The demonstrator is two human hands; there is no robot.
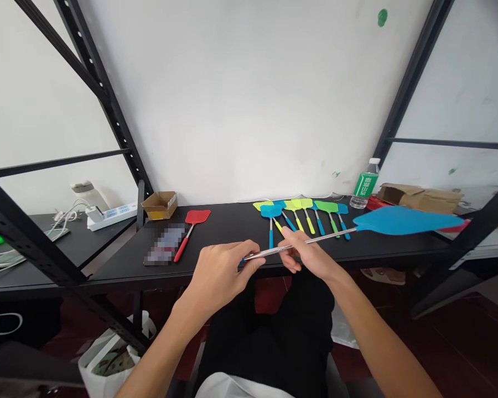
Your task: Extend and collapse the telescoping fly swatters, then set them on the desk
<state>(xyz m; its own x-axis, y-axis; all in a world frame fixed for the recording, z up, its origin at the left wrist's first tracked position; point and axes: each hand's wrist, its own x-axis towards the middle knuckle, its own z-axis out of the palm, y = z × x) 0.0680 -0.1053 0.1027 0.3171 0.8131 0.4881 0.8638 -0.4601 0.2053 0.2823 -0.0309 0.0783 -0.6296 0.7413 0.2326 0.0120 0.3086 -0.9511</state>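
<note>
A fly swatter with a blue paddle (406, 220) and a thin extended metal rod lies across in front of me, its paddle out to the right. My left hand (222, 273) is closed round its handle end, and only a bit of blue grip shows past the fingers. Farther along the rod, my right hand (305, 251) has its thumb and curled fingers about the metal. Behind the hands lies a row of several fly swatters, among them a blue one (271, 211) and a green one (327, 207). A red fly swatter (197, 217) rests apart, to the left.
The black table (124, 262) stands against a white wall between black metal posts. On it are a small cardboard box (160, 205), a blurred flat item (166, 244) and a water bottle (365, 185). A torn cardboard package (419, 196) lies at the right, a power strip (114, 214) at the left.
</note>
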